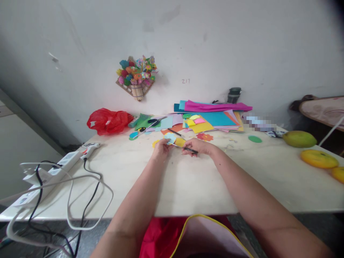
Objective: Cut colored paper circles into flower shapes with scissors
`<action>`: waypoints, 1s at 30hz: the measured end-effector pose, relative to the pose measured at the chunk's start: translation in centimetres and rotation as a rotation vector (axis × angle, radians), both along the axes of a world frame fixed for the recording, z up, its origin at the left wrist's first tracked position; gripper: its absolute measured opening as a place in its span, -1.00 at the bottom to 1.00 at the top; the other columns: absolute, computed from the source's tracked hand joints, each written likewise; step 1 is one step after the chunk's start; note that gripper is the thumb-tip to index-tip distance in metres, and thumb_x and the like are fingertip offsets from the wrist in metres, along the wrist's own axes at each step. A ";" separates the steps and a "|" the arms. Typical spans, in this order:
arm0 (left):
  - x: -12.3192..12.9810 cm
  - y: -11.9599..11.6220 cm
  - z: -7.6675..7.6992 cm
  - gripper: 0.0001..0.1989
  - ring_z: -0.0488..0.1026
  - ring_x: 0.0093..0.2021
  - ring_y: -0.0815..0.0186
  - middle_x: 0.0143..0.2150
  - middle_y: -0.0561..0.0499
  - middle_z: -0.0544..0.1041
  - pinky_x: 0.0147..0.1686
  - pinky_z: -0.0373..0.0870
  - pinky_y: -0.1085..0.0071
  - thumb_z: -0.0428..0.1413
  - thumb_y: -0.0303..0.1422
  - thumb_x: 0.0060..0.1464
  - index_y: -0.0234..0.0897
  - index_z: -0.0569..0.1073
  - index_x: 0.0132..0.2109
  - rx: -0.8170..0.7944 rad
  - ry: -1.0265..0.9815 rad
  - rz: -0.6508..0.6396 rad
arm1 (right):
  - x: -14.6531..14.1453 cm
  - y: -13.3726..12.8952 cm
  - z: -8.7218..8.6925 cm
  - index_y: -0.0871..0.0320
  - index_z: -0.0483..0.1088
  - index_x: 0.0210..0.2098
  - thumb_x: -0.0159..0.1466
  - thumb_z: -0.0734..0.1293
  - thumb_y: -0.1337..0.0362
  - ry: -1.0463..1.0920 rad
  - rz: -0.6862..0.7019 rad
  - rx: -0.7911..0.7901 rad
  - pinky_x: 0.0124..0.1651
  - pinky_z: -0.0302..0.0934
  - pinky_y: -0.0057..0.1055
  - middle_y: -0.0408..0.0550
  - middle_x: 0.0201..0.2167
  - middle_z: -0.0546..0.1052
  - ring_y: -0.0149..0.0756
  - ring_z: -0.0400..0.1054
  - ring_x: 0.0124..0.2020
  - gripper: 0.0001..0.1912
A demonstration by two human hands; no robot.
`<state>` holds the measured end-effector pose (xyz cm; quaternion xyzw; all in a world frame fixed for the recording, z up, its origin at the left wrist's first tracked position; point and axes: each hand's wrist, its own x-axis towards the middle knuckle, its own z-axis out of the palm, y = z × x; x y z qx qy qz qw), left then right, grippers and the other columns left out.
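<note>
My left hand (160, 148) pinches a light blue paper cut-out (170, 136) near the middle of the table. My right hand (197, 146) is closed around a slim black-handled tool (191, 150). Its thin metal end points left toward the blue paper; I cannot tell exactly what kind of tool it is. A yellow paper piece (180, 142) lies just behind, between the two hands. Beyond them rests a dark pen-like stick (175, 133). Red and orange paper flowers (204, 137) lie flat behind my right hand.
Stacked coloured sheets (219, 120) and black-handled scissors (157, 121) lie toward the wall. A red plastic bag (109, 121) is at back left. A power strip (51, 177) with looping cables occupies the left. A green paper oval (254, 139) and mangoes (299, 139) are at right.
</note>
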<state>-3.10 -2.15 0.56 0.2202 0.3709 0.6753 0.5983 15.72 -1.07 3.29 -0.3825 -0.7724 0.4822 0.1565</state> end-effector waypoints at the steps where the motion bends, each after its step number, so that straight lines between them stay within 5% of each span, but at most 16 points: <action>1: 0.0 0.0 0.0 -0.85 0.50 -0.48 0.32 -0.46 -0.04 0.55 -0.48 0.48 0.45 0.10 -0.59 -0.22 -0.39 0.42 -0.38 -0.003 -0.001 -0.001 | 0.0 0.0 0.0 0.26 0.42 -0.36 -0.01 0.44 0.08 0.001 0.001 0.001 -0.64 0.08 -0.57 -0.25 -0.73 0.32 -0.53 0.17 -0.71 -0.64; 30: -0.2 0.0 0.0 -0.80 0.52 -0.45 0.27 -0.41 -0.07 0.55 -0.49 0.47 0.44 0.10 -0.58 -0.21 -0.41 0.42 -0.31 -0.001 0.016 -0.028 | -0.2 0.1 -0.3 0.25 0.42 -0.36 -0.02 0.44 0.07 0.031 0.003 -0.032 -0.65 0.04 -0.57 -0.25 -0.73 0.31 -0.55 0.12 -0.72 -0.63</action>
